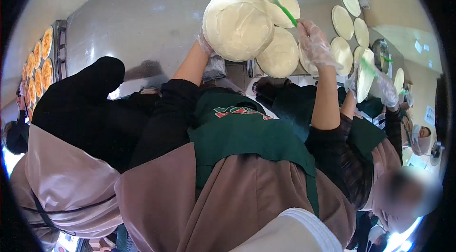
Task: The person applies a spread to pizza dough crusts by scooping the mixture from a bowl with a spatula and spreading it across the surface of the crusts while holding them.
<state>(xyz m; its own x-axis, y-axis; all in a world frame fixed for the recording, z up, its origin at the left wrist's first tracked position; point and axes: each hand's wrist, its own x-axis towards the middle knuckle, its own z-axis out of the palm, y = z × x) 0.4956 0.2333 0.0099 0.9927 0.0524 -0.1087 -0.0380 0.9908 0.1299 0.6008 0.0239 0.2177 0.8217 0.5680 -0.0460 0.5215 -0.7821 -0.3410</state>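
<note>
My left hand (205,45), in a clear glove, holds up a round flat base (237,25) covered with pale cream; most of its fingers are hidden beneath it. To the right, my gloved right hand (314,45) is closed around the green handle of a spatula (284,10). The spatula's pale, cream-smeared blade points up and left, over another coated round (289,2) on the metal table. One more coated round (279,52) lies just right of the held one.
The metal table (142,9) extends to the left and ahead. Several coated rounds (342,22) lie at the right. A co-worker's gloved hands (387,89) hold a round and a green spatula there. Orange-topped rounds (47,74) stand at the far left, and another person's dark sleeve (90,90) is beside me.
</note>
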